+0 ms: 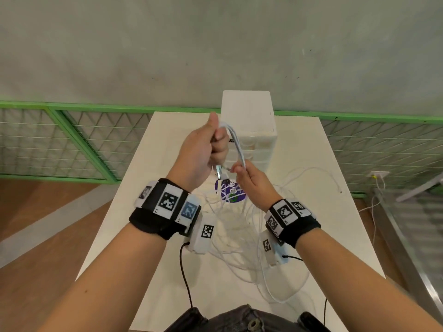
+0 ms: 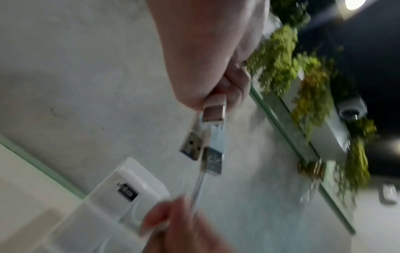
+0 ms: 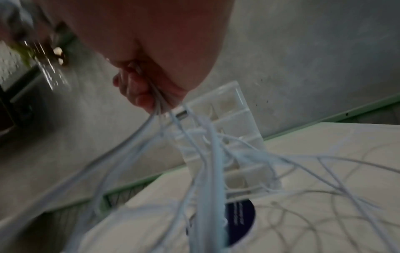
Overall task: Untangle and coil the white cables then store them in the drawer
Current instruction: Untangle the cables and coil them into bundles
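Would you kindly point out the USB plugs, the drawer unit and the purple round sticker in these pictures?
USB plugs (image 2: 191,148): left wrist view, on the metal shell of the plug with two holes.
drawer unit (image 1: 248,109): head view, on its flat white top.
purple round sticker (image 1: 220,189): head view, on its left part, between cable strands.

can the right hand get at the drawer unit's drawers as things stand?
Probably not yet. The right hand grips a bundle of white cables that the left hand also holds. The drawer unit stands just behind them with nothing between, its drawers apparently closed, so it looks near enough once a hand is free.
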### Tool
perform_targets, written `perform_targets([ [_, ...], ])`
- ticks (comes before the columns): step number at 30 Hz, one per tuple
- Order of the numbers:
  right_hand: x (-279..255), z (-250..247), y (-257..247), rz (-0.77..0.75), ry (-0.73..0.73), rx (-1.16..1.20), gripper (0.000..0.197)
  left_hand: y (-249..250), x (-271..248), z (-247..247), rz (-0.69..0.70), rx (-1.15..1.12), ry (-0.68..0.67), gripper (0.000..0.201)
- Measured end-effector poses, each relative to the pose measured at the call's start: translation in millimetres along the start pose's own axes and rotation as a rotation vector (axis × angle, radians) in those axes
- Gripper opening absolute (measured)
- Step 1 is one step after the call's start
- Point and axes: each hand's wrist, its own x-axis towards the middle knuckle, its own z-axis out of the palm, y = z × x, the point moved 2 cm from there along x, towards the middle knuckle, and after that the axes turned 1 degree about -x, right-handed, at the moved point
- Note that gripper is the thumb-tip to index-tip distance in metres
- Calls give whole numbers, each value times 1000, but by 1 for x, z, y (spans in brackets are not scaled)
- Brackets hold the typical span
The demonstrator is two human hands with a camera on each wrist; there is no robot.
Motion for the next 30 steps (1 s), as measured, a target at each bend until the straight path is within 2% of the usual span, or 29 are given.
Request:
perform_targets([
  [4,-10,10,14,51,-34,-39,22,4,-1,8,42,-61,-86,46],
  [8,-21,16,28,92,-112,-139,22,14,2,14,146,-286,-139,42],
  [11,-31,22,36,115,-214,-205,21,25,5,19,262,-312,-108,37],
  [14,-36,27,37,119,-290,-270,17,28,12,19,390,-271,-7,33],
  [17,-36,25,26,78,-343,-324,17,25,20,9,500,-93,134,28],
  [20,-36,20,12,-48,-330,-331,22,21,28,-6,646,308,222,23],
  [22,-37,12,6,-99,-276,-316,26,16,34,-20,683,591,225,21],
  [24,-37,1,0,-125,-200,-291,30,9,39,-34,578,798,161,20],
  [27,-30,-19,-12,-149,-52,-294,33,-12,37,-49,174,1078,-2,25],
  [30,-12,-41,-19,-181,115,-301,26,-31,20,-44,-150,994,-158,44],
])
